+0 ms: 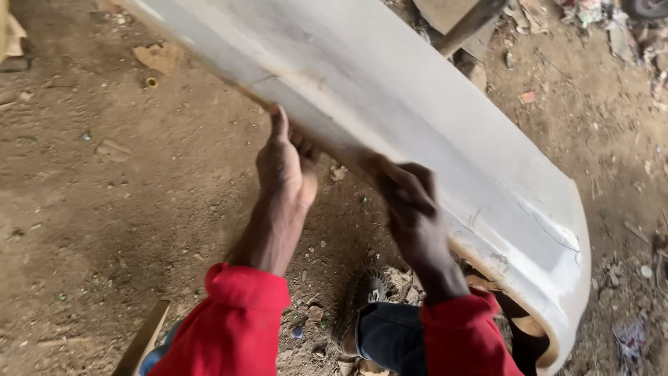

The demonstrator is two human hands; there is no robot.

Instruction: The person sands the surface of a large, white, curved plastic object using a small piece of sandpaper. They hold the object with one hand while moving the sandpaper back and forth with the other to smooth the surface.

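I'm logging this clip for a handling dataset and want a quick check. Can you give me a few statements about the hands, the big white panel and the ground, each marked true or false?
1. Both hands grip the lower edge of the white car bumper. True: the left hand and the right hand both hold that edge.
2. The bumper lies flat on a workbench. False: it is held tilted above the dirt ground.
3. The person wears red sleeves. True.
4. The bumper's surface is spotless. False: it shows cracks and scuffs near its right end.
5. The left hand holds a hammer. False: it holds only the bumper's edge.
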